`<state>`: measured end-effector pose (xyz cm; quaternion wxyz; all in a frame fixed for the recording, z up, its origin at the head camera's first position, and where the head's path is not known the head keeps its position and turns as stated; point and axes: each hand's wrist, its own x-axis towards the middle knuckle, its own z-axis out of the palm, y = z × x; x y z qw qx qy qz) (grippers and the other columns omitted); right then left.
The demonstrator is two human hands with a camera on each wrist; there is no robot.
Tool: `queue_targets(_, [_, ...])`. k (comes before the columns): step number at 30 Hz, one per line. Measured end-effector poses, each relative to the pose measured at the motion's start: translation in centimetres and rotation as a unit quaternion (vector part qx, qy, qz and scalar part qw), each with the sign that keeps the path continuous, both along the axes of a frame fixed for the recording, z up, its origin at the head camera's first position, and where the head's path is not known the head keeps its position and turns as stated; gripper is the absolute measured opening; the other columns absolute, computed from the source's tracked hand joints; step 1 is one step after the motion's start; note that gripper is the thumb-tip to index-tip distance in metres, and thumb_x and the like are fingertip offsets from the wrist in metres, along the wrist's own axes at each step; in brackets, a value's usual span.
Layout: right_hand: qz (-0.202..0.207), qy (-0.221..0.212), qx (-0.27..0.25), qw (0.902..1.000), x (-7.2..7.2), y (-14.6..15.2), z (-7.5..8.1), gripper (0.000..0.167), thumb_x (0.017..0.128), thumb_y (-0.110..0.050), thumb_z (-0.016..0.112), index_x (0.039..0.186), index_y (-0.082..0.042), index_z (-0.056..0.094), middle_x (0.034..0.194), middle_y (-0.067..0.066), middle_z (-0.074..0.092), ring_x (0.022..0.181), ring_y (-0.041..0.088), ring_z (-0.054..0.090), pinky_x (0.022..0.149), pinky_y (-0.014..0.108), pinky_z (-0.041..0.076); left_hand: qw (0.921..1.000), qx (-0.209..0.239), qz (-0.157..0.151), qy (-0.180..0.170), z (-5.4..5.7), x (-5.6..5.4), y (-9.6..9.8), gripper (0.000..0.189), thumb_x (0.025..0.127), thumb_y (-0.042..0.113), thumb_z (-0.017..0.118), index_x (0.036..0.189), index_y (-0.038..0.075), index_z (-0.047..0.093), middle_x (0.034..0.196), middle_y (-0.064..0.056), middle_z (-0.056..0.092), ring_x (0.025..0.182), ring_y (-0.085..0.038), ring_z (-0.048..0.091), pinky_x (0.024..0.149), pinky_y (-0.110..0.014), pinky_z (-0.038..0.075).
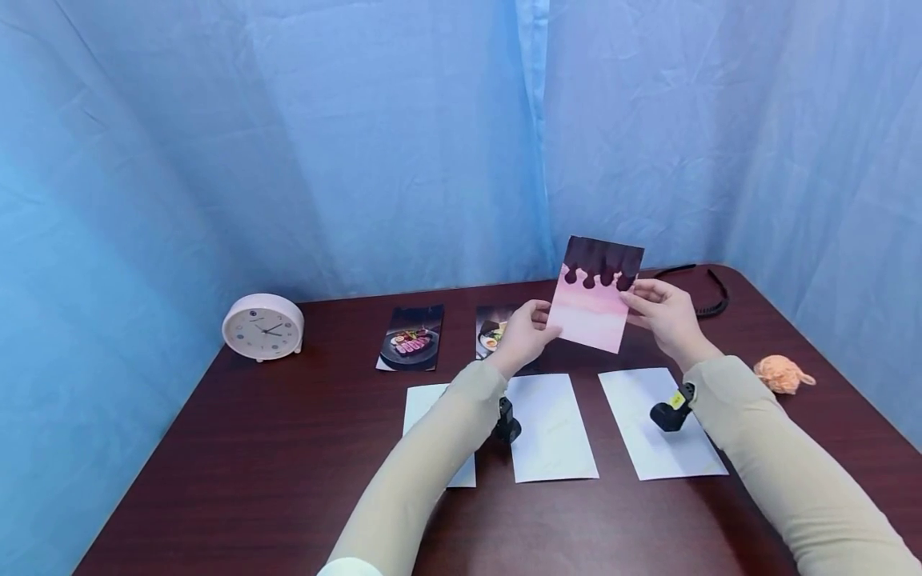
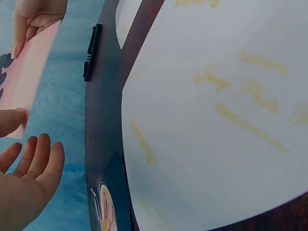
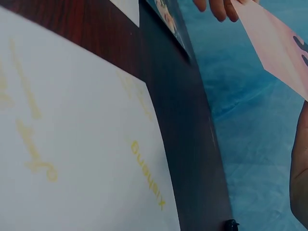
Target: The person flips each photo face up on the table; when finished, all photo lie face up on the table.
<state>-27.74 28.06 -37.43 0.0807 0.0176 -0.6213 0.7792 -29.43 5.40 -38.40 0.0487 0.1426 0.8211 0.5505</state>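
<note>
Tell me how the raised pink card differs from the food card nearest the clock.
The pink card is held up by the left hand and right hand; the food card rests on the table. The pink card shows dark drips over pink; the food card shows a plated dish on dark. Both are rectangular.

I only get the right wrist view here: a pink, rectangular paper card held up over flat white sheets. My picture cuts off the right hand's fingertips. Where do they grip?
Observer: In the head view, the right hand pinches the pink, rectangular paper card at its right edge.

Operator: Got it. What stands toward the table's left end?

Observer: A pale, round clock, near the back left corner of the dark red-brown table.

Operator: And beyond the right sleeve?

Observer: A small, peach-coloured bundle of yarn lies on the table there.
</note>
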Motion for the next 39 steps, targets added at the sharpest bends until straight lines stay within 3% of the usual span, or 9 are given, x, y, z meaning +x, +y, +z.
queue_targets(3, [0.009, -0.003, -0.052, 0.9986, 0.0, -0.4, 0.0, 0.020, 0.084, 0.004, 0.066, 0.086, -0.016, 0.068, 0.077, -0.005, 0.063, 0.071, 0.004, 0.065, 0.061, 0.023, 0.056, 1.0000, -0.001, 0.005, -0.003, -0.2, 0.1, 0.0, 0.042, 0.088, 0.010, 0.067, 0.126, 0.002, 0.053, 0.105, -0.013, 0.063, 0.093, -0.020, 0.063, 0.077, -0.027, 0.054])
queue_targets(6, [0.010, -0.008, -0.068, 0.9976, 0.0, -0.9, 0.1, 0.020, 0.085, 0.005, 0.064, 0.086, -0.015, 0.067, 0.076, -0.005, 0.064, 0.071, 0.004, 0.066, 0.061, 0.024, 0.056, 0.9997, 0.018, 0.006, -0.015, -0.2, 0.3, 0.1, 0.040, 0.087, 0.007, 0.067, 0.125, 0.001, 0.053, 0.106, -0.014, 0.065, 0.088, -0.020, 0.067, 0.074, -0.026, 0.055])
queue_targets(13, [0.011, -0.019, -0.075, 0.9969, 0.2, -1.2, 0.1, 0.017, 0.087, 0.003, 0.063, 0.089, -0.014, 0.064, 0.077, -0.005, 0.064, 0.074, 0.004, 0.066, 0.063, 0.025, 0.057, 0.9889, 0.143, 0.006, -0.039, -0.2, 0.3, 0.4, 0.040, 0.085, -0.007, 0.062, 0.124, -0.002, 0.053, 0.112, -0.020, 0.064, 0.080, -0.018, 0.066, 0.073, -0.026, 0.057])
queue_targets(18, [0.050, -0.038, -0.066, 0.9958, 0.3, -0.8, 0.0, 0.014, 0.089, -0.002, 0.061, 0.099, -0.011, 0.057, 0.082, -0.004, 0.066, 0.077, 0.007, 0.066, 0.070, 0.025, 0.057, 0.9803, 0.197, 0.009, -0.013, -0.1, -0.2, -0.1, 0.040, 0.084, -0.010, 0.061, 0.123, -0.004, 0.054, 0.111, -0.021, 0.064, 0.074, -0.010, 0.060, 0.073, -0.027, 0.057])
queue_targets(22, [0.073, -0.059, -0.049, 0.9944, 0.4, -0.4, 0.0, 0.025, 0.091, -0.008, 0.061, 0.112, -0.010, 0.048, 0.088, -0.006, 0.066, 0.080, 0.008, 0.065, 0.075, 0.024, 0.056, 0.9820, 0.188, 0.014, 0.014, 0.4, -0.3, -1.4, 0.038, 0.086, -0.007, 0.061, 0.122, -0.002, 0.056, 0.104, -0.020, 0.064, 0.078, -0.021, 0.065, 0.066, -0.022, 0.055])
queue_targets(27, [0.046, -0.059, -0.037, 0.9965, 0.6, 0.3, 0.3, 0.031, 0.091, -0.014, 0.063, 0.116, -0.011, 0.045, 0.092, -0.007, 0.063, 0.082, 0.006, 0.064, 0.077, 0.020, 0.054, 0.9869, 0.157, 0.015, 0.035, 1.0, -0.2, -3.1, 0.036, 0.089, -0.003, 0.060, 0.125, 0.001, 0.056, 0.094, -0.017, 0.062, 0.089, -0.036, 0.065, 0.064, -0.023, 0.052])
queue_targets(32, [0.016, -0.033, 0.004, 0.9993, 0.5, 0.9, 0.7, 0.030, 0.091, -0.016, 0.064, 0.116, -0.010, 0.049, 0.091, -0.011, 0.063, 0.080, 0.002, 0.063, 0.075, 0.015, 0.053, 0.9871, 0.145, 0.015, 0.067, 1.5, -0.4, -4.0, 0.033, 0.091, 0.000, 0.058, 0.123, 0.000, 0.055, 0.095, -0.017, 0.062, 0.081, -0.019, 0.062, 0.078, -0.032, 0.055])
queue_targets(35, [0.010, -0.020, 0.041, 0.9989, 0.4, 1.0, 0.8, 0.024, 0.091, -0.016, 0.063, 0.111, -0.012, 0.052, 0.089, -0.014, 0.065, 0.080, 0.000, 0.062, 0.074, 0.013, 0.052, 0.9871, 0.138, 0.023, 0.078, 1.9, -0.6, -4.3, 0.031, 0.092, 0.002, 0.057, 0.123, 0.000, 0.055, 0.097, -0.017, 0.062, 0.077, -0.010, 0.058, 0.074, -0.024, 0.053])
queue_targets(39, [0.012, -0.003, 0.085, 0.9963, 0.3, 0.8, 0.7, 0.018, 0.092, -0.017, 0.062, 0.108, -0.015, 0.055, 0.088, -0.017, 0.065, 0.082, -0.001, 0.062, 0.074, 0.012, 0.051, 0.9880, 0.122, 0.032, 0.088, 2.5, -0.7, -4.8, 0.031, 0.093, 0.005, 0.057, 0.124, 0.004, 0.056, 0.096, -0.015, 0.063, 0.074, -0.007, 0.055, 0.065, -0.018, 0.047])
